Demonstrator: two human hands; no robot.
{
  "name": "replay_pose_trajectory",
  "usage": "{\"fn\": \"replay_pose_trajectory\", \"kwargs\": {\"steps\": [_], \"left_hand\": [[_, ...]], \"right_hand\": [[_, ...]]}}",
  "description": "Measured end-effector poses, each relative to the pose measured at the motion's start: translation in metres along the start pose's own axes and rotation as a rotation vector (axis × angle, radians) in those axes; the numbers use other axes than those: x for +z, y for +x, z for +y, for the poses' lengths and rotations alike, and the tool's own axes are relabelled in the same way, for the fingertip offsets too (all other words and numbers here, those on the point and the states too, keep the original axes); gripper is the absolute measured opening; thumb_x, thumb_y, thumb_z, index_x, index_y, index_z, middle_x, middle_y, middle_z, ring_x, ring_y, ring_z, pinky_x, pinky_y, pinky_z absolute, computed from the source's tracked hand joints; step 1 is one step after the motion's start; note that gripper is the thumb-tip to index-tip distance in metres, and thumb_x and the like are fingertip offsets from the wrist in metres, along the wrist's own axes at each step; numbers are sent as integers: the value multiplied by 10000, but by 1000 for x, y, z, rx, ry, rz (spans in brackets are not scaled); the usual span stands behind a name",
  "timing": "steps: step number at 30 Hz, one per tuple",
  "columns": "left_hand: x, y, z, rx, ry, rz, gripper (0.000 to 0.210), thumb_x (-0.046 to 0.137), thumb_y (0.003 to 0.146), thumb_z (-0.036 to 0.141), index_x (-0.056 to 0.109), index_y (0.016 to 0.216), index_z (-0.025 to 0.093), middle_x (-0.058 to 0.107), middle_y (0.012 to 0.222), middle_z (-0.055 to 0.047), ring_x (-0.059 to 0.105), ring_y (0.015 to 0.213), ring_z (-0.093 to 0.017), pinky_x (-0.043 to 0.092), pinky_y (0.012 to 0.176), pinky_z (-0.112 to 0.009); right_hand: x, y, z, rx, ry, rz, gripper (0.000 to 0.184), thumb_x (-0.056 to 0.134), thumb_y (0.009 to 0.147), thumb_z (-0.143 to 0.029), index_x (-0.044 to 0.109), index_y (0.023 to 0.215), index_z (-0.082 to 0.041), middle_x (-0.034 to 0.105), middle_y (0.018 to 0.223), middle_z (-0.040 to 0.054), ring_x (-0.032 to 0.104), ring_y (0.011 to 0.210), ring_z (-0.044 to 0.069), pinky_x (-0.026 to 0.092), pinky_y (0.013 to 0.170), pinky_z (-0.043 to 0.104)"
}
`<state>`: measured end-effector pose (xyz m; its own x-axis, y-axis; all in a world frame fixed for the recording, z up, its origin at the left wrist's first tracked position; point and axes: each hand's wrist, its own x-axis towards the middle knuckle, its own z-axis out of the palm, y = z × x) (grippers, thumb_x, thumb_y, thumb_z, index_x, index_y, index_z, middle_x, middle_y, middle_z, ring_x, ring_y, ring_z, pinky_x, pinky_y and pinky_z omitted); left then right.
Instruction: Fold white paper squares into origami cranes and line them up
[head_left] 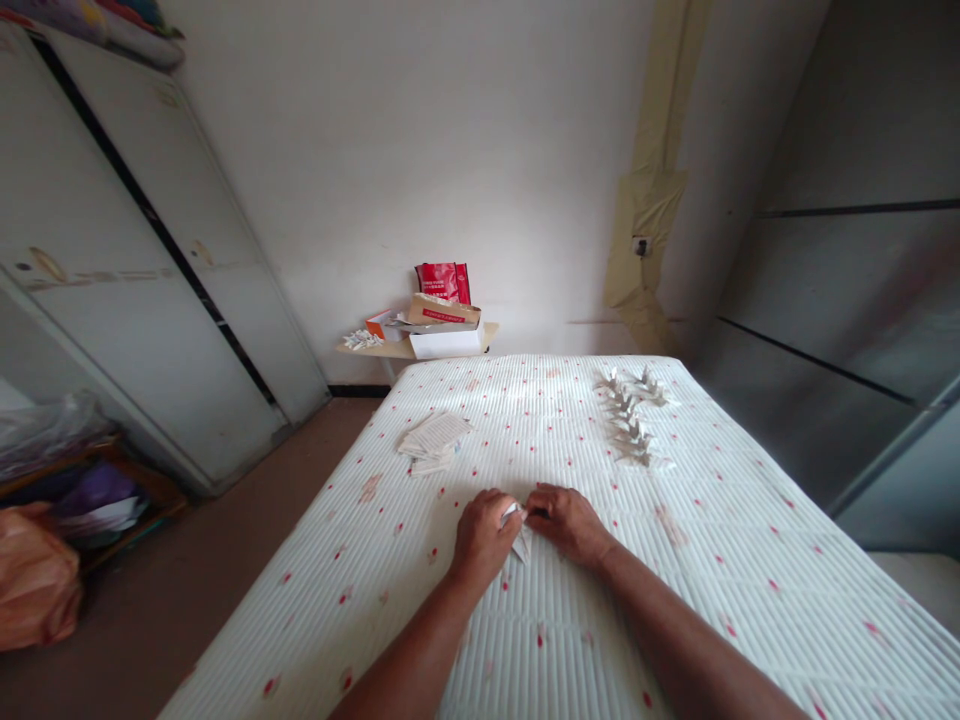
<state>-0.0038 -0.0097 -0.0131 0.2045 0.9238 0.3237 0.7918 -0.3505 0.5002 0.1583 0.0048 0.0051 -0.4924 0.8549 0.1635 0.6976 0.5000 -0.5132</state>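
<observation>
A small piece of folded printed paper [522,545] is between my two hands, just above or on the quilted bed cover [570,640]. My left hand [484,535] grips it from the left, thumb against the fingers. On the other side my right hand [566,522] pinches its upper edge with curled fingers. A pointed end of the paper sticks out below. Several folded paper cranes [630,415] stand in a cluster at the far right of the bed. To the far left lies a loose stack of printed paper sheets [435,440].
Beyond the bed, a small table [397,349] holds a white box [448,344], a red bag [444,282] and more small folded papers [362,340]. Cabinets [127,260] line the left wall. An orange plastic bag [34,580] sits at the lower left.
</observation>
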Motion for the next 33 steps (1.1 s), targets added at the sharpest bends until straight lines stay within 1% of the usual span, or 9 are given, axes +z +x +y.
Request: {"fn": "replay_pose_trajectory", "kwargs": {"steps": [5, 8, 11, 13, 17, 20, 23, 27, 33], "left_hand": [[1, 1, -3, 8, -65, 19, 120, 515, 755, 187, 599, 670, 177, 605, 711, -4, 552, 736, -134, 389, 685, -224], [1, 2, -3, 6, -153, 20, 110, 523, 719, 158, 631, 727, 177, 633, 747, -5, 577, 752, -134, 410, 697, -220], [-2, 1, -3, 6, -237, 26, 178, 511, 693, 131, 656, 784, 181, 656, 787, -7, 598, 767, -134, 428, 713, -215], [-4, 1, -2, 11, -268, 36, 190, 503, 703, 142, 665, 796, 182, 661, 784, -8, 603, 762, -134, 436, 712, -214], [-6, 2, -2, 37, -303, 51, 204, 507, 728, 159, 676, 839, 190, 670, 820, -17, 607, 793, -139, 440, 748, -220], [-5, 3, -3, 49, -327, 36, 220, 482, 751, 163, 678, 847, 190, 670, 827, -25, 605, 816, -143, 436, 753, -217], [-2, 4, -4, 11, -366, 14, 231, 451, 778, 192, 674, 838, 179, 673, 810, -24, 602, 790, -141, 431, 721, -207], [1, 5, -7, -83, -435, -8, 258, 427, 797, 243, 667, 843, 161, 662, 744, -15, 583, 700, -131, 417, 646, -200], [1, 6, -5, -168, -496, -44, 289, 403, 805, 281, 656, 853, 150, 610, 669, -3, 535, 623, -119, 378, 577, -201]], "right_hand": [[3, 1, 2, 3, -19, 4, 134, 523, 792, -170, 650, 757, -194, 609, 741, 5, 550, 695, 122, 344, 630, 213], [4, 2, 4, -11, -32, 10, 133, 523, 797, -186, 649, 754, -194, 607, 732, 0, 549, 690, 120, 347, 645, 217], [5, 2, 5, -12, -33, 13, 130, 521, 786, -172, 644, 751, -192, 610, 748, 1, 549, 694, 119, 343, 629, 212], [5, 2, 5, -5, -38, 11, 130, 517, 776, -161, 641, 753, -192, 612, 754, 1, 553, 696, 119, 347, 634, 212], [5, 3, 4, 1, -64, 2, 136, 506, 772, -152, 631, 736, -194, 608, 726, -7, 553, 672, 115, 369, 710, 223], [4, 3, 2, 2, -84, -3, 139, 503, 770, -148, 623, 719, -195, 611, 721, -9, 553, 668, 115, 376, 742, 229], [3, 2, -1, -8, -90, 0, 144, 499, 770, -145, 618, 710, -199, 617, 713, -10, 563, 699, 121, 375, 757, 227], [2, 2, -5, 3, -108, 9, 171, 481, 777, -140, 619, 695, -200, 620, 691, -13, 565, 695, 119, 365, 750, 225], [1, 1, -9, 43, -147, 24, 169, 482, 782, -153, 618, 688, -190, 608, 692, -2, 556, 699, 121, 322, 619, 210]]}}
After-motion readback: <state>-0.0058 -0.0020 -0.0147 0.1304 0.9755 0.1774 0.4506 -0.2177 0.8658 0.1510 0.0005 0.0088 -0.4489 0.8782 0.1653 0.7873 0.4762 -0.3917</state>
